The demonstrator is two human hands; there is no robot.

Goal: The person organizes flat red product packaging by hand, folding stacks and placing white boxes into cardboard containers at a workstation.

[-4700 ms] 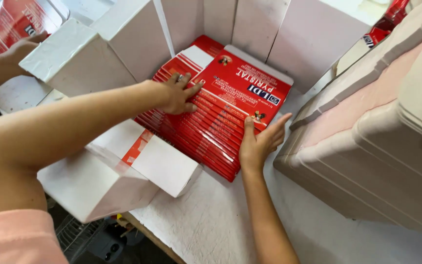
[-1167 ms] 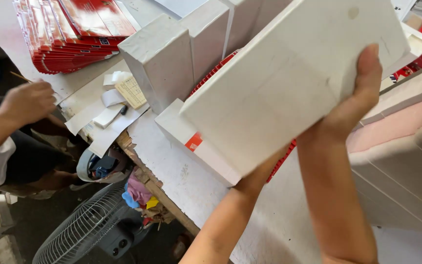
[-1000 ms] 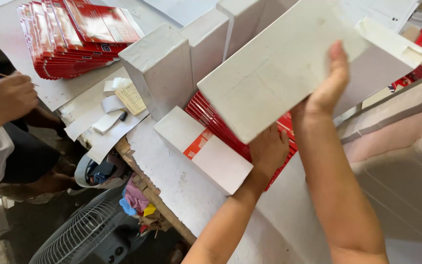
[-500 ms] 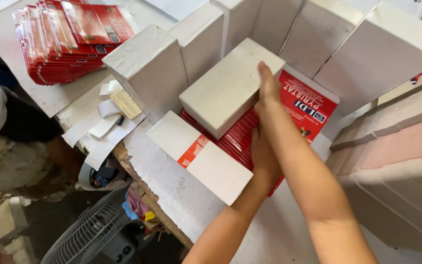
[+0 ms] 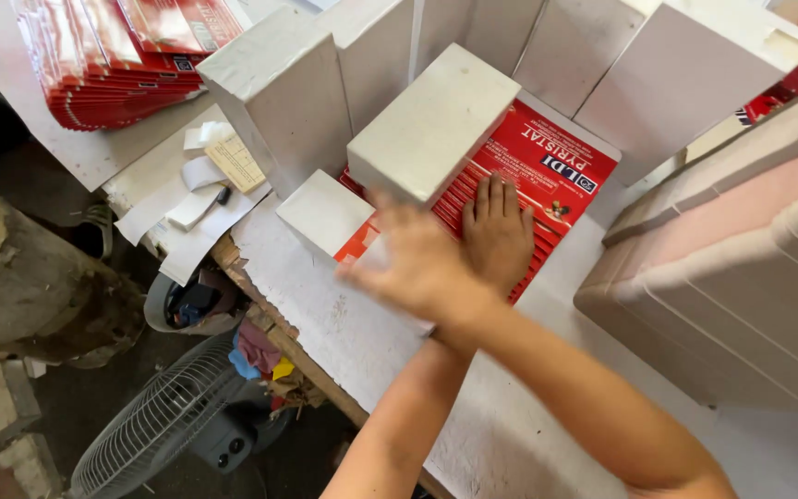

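Observation:
A stack of flat red packets [image 5: 551,166] lies on the white table, walled in by upright white blocks [image 5: 279,92]. One white rectangular block [image 5: 436,120] rests on top of the stack's left part. My left hand [image 5: 498,231] lies flat on the red stack just in front of that block, fingers stretched out. My right hand [image 5: 417,268] is blurred, crossing over my left forearm near the stack's front corner, and holds nothing. A smaller white block [image 5: 325,212] lies against the stack's left side.
A second pile of red packets [image 5: 122,55] sits at the top left on a white board. Paper scraps [image 5: 205,180] lie by the table edge. Stacked pink and white slabs [image 5: 741,259] fill the right. A fan [image 5: 168,425] and a log [image 5: 20,277] stand on the floor.
The white block that both hands carried now rests on the red stack. My right hand has let go and pulled back toward me. My left hand now lies flat on the stack.

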